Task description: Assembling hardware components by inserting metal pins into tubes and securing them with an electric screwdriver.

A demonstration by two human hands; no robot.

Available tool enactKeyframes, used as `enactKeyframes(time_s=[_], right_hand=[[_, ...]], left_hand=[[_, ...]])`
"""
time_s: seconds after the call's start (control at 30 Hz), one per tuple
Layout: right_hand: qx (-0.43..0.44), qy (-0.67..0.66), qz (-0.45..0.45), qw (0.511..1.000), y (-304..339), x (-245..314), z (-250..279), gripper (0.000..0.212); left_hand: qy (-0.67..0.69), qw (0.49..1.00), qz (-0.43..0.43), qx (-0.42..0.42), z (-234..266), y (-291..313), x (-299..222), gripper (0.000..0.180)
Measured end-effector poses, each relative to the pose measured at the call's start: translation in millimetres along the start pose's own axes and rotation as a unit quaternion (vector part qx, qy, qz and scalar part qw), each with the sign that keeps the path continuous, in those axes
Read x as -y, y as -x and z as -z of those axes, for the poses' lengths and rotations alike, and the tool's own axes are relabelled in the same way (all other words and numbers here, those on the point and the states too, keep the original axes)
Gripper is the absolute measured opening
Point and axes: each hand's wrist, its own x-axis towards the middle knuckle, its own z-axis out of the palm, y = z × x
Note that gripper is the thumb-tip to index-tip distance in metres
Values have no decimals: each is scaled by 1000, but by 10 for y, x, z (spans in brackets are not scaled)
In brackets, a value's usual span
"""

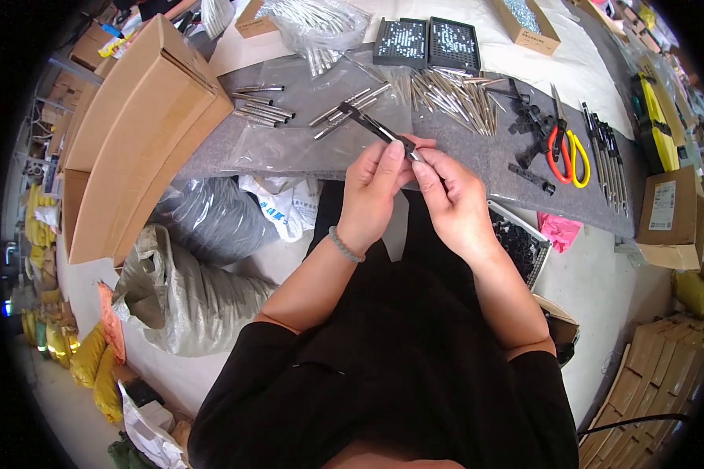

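Note:
Over the near edge of the grey table [211, 160], both my hands are closed around one slim piece. It has a long black part [357, 117] pointing away to the left and a short silver tube-like end [416, 156]. My left hand [370, 187] pinches the black part between thumb and fingers. With thumb and fingertips, my right hand [454, 195] grips the silver end; my fingers hide the join. Just beyond lie loose silver tubes [344, 114] and a heap of pointed metal rods [457, 102]. Several more tubes [266, 109] rest farther left.
Right of my hands are black plastic pieces [528, 121], scissors [565, 152] with red and yellow handles, and a row of slim dark-and-silver sticks [606, 160]. Black trays [401, 56] of small parts stand at the back. A tall cardboard box [133, 148] borders the left.

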Motion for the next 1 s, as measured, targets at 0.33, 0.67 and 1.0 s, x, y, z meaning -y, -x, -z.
enactKeyframes(time_s=[0.33,0.67,1.0], right_hand=[[221,-275,-224,909,-144,36,219,26],[-102,331,204,916,1,104,-11,23],[-10,166,91,982,45,94,74,20]], left_hand=[[-76,994,-17,78,137,-23,-54,28],[-33,997,-61,-25,-42,59,63,27],[-89,992,-85,-9,25,60,-1,26]])
